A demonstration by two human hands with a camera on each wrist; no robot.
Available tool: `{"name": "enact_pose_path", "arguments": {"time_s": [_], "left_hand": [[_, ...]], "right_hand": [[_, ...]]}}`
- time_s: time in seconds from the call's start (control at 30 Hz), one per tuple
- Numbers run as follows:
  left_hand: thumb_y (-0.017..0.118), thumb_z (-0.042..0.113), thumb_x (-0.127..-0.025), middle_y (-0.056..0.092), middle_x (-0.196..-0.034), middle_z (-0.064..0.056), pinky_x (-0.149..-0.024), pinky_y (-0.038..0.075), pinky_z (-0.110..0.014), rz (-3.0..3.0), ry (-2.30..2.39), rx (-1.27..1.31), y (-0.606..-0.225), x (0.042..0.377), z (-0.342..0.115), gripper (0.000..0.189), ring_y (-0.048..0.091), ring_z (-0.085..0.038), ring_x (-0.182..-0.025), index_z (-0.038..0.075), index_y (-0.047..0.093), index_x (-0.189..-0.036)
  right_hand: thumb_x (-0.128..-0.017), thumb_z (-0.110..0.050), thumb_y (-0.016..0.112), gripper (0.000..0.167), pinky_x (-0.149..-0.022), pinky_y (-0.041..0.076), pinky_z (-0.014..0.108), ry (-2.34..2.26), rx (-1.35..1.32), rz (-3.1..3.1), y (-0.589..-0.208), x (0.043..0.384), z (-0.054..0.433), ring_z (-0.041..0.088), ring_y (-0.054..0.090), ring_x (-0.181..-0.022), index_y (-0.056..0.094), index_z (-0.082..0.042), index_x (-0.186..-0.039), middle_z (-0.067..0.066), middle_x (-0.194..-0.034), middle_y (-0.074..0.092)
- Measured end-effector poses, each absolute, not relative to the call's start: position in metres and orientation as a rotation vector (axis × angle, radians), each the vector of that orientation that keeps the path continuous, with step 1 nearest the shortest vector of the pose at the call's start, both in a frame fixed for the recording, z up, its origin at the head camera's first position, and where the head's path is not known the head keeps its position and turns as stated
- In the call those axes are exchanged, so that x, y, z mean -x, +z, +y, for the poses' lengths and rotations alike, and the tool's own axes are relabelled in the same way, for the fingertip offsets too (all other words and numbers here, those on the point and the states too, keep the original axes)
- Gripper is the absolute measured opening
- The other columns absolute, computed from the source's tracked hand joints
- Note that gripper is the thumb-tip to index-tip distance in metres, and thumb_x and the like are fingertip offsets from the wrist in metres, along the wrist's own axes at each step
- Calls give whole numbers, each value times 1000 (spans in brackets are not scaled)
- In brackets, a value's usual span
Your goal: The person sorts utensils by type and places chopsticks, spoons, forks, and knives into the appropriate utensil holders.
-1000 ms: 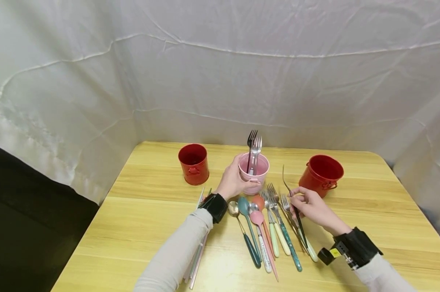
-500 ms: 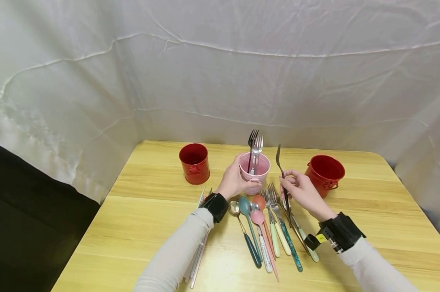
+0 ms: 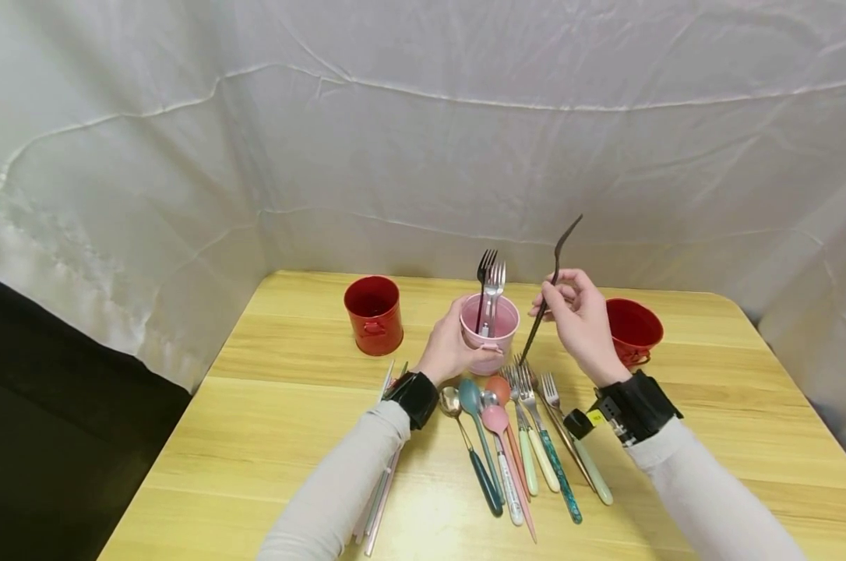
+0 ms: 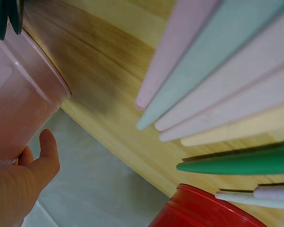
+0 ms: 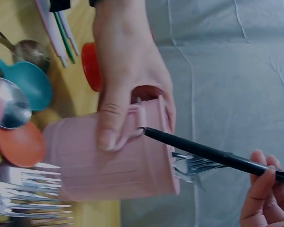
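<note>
From here I see the right hand (image 3: 581, 318) pinching a black fork (image 5: 206, 152) — head above the grip, handle below; left of it, the left hand (image 3: 452, 348) grasps a pink cup (image 5: 116, 175) holding upright forks (image 3: 495, 282).

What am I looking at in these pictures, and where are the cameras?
There's no robot here, just a person working barehanded. The wide picture looks forward and down from a camera worn on the head. The two close ones come from wrist cameras, one per arm. The left hand holds a pink cup with forks standing in it, tines up. The right hand pinches a dark utensil, probably a fork seen sideways. On the wooden table lie spoons, more forks and thin sticks, and two red pots stand there too.
</note>
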State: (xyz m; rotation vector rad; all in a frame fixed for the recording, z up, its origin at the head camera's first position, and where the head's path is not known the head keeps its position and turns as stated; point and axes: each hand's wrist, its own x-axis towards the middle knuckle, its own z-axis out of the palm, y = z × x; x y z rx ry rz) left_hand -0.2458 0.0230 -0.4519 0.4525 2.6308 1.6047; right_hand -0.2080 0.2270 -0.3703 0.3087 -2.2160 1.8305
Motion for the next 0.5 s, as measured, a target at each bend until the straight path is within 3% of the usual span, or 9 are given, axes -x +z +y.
{"name": "enact_pose_path", "arguments": {"time_s": [0.3, 0.5], "left_hand": [[94, 22, -69, 57, -146, -4, -116, 43, -44, 2615, 1621, -429, -451, 244, 24, 103, 54, -20, -135, 22, 35, -152], [94, 22, -70, 57, -146, -3, -117, 43, -44, 2616, 1619, -444, -451, 245, 24, 102, 53, -20, -135, 22, 35, -152]], "right_hand": [[-104, -16, 55, 22, -73, 58, 17, 1748, -317, -2004, -366, 225, 208, 5, 71, -78, 52, 2, -116, -10, -85, 71], [-104, -14, 55, 24, -72, 59, 19, 1674, -313, -2077, -381, 233, 204, 5, 70, -79, 54, 7, -116, 9, -89, 71]]}}
